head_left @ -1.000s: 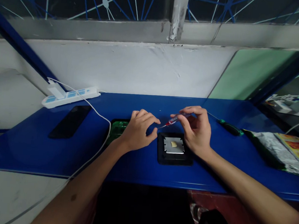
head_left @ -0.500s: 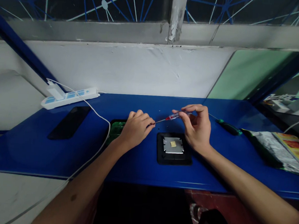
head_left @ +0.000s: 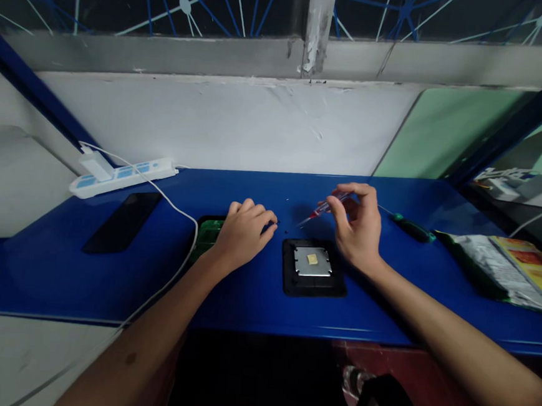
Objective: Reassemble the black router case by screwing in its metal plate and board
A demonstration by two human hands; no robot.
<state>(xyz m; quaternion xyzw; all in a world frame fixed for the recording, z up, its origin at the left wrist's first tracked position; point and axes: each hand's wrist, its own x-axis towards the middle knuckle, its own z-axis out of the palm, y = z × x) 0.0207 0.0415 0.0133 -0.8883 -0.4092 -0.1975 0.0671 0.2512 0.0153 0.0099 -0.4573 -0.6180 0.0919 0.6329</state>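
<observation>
My right hand (head_left: 359, 232) is closed round the handle of a small screwdriver (head_left: 316, 213) with a clear and red grip. Its thin shaft slants down to the left, the tip at or just above the table. My left hand (head_left: 244, 233) rests to the left, thumb and forefinger brought together; a tiny dark bit shows at their tips, too small to name. Between and below the hands lies a black square cover (head_left: 313, 289) carrying a silver metal plate (head_left: 301, 268) with a yellowish pad (head_left: 312, 259) on it. A dark-rimmed green tray-like thing (head_left: 209, 231) is partly hidden behind my left hand.
On the blue table (head_left: 244, 307) lie a black phone (head_left: 124, 221), a white power strip (head_left: 135, 172) and its white cable (head_left: 177, 207). To the right are a green-handled screwdriver (head_left: 413, 228) and a foil packet (head_left: 491, 264). Tiny dark bits lie near the cover.
The red-and-clear screwdriver's tip has come away from my left fingertips, moving right and tilting more steeply downward. My left hand stays nearly in place.
</observation>
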